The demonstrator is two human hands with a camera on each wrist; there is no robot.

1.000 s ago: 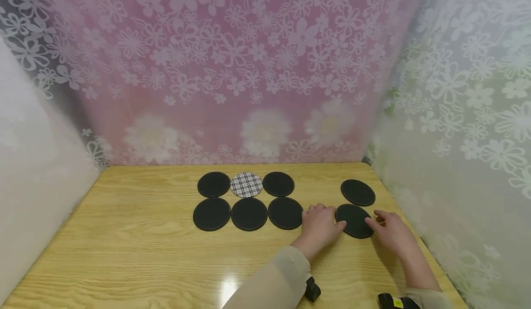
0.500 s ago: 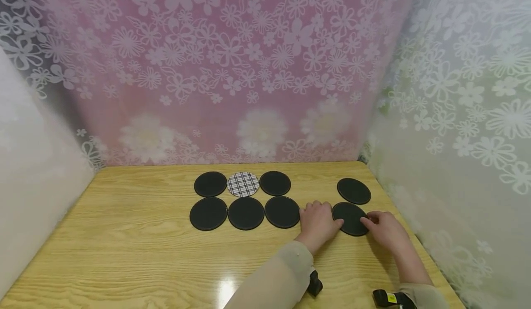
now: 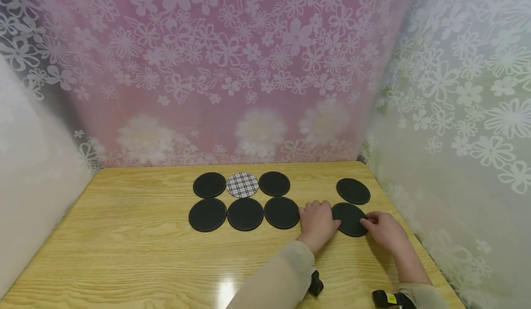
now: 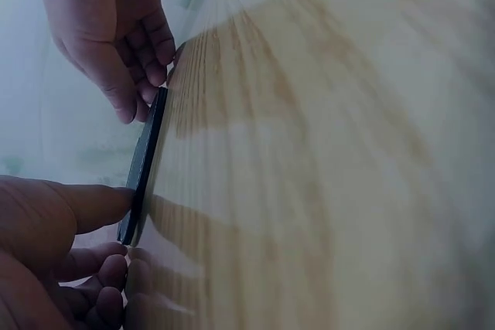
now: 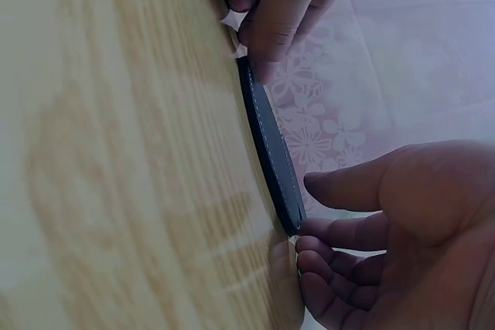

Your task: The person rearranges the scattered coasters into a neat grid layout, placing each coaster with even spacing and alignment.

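A round black coaster point(image 3: 350, 220) with a stitched rim lies between my two hands at the right of the table. My left hand point(image 3: 317, 223) holds its left edge, thumb on top and fingers curled beside the rim. In the left wrist view, that thumb presses the dark coaster point(image 4: 141, 168), seen nearly edge-on. From the right, my right hand point(image 3: 387, 231) has its thumb over the edge and index fingertip against the rim, as the right wrist view shows the coaster point(image 5: 271, 144). Just behind sits another black coaster point(image 3: 353, 191).
Left of my hands are two rows of coasters, including a plaid coaster point(image 3: 242, 185) between black ones. The nearest black coaster point(image 3: 281, 212) sits right by my left fingers. Floral curtains point(image 3: 249, 69) hang behind and beside the wooden table point(image 3: 145, 253).
My right thumb and index finger have come in from the right onto the coaster's edge. My left hand stays at its left edge. The head view has shifted slightly.
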